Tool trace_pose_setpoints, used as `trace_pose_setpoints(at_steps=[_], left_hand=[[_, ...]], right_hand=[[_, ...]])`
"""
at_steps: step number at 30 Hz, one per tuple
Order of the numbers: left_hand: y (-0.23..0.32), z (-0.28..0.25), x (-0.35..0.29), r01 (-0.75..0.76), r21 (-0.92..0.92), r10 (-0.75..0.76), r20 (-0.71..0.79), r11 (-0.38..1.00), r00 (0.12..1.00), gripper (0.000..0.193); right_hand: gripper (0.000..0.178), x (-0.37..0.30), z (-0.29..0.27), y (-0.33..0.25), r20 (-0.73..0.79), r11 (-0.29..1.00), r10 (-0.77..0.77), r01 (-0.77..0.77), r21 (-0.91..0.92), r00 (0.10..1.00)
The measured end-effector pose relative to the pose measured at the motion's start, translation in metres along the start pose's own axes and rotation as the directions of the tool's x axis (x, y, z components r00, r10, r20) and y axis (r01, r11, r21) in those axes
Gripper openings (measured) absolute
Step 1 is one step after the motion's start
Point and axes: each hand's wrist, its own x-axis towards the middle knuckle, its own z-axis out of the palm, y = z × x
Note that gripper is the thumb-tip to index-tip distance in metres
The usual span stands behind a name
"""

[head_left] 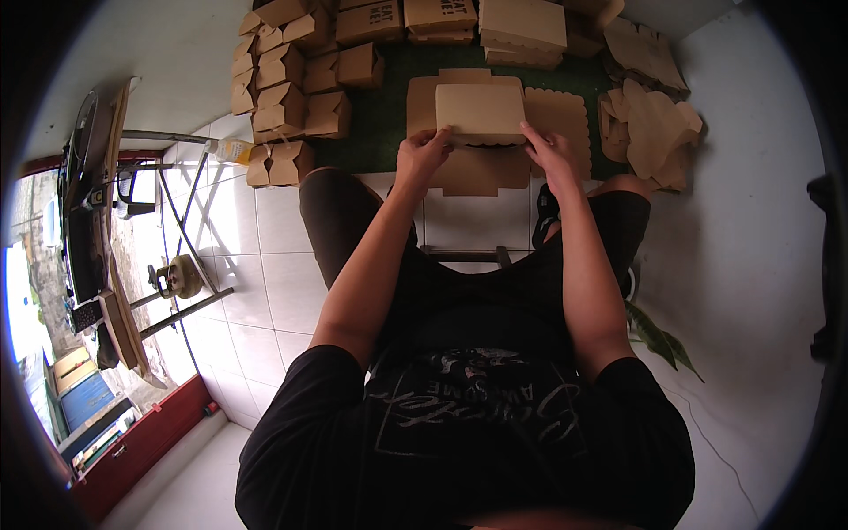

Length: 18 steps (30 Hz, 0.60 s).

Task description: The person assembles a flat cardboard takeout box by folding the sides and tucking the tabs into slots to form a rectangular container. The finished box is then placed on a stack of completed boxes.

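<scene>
A closed brown cardboard box (480, 108) with a scalloped front edge lies in front of me, on top of an unfolded flat cardboard blank (481, 168). My left hand (422, 159) grips its near left corner, thumb and fingers pinched there. At the near right corner, my right hand (554, 159) holds the box with the thumb on top and the other fingers partly hidden below. More of the flat cardboard, with a scalloped edge, spreads out to the right of the box.
Folded small cartons (281, 108) are stacked at the left of the green table top (384, 132). Larger closed boxes (523, 25) stand along the back. Flat cardboard pieces (658, 128) pile up at the right edge. A bottle (231, 151) with yellow contents is at the left.
</scene>
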Motion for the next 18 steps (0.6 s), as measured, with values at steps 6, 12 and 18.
trace_pose_setpoints(at_steps=[6,12,18], left_hand=[[-0.005,0.001,0.002,0.04,-0.141,-0.032,0.06,0.989,0.998,0.06],[-0.007,0.01,0.002,0.105,-0.27,-0.091,0.065,0.957,0.994,0.059],[-0.003,0.009,0.004,0.126,-0.191,-0.116,0.064,0.973,0.991,0.063]], right_hand=[[0.048,-0.001,0.003,0.0,0.003,0.997,-0.012,0.012,0.082,1.0],[0.041,0.003,-0.001,-0.001,-0.006,0.997,0.071,-0.071,0.025,0.997],[0.036,0.009,0.003,0.009,-0.052,0.983,-0.022,0.031,0.181,0.998]])
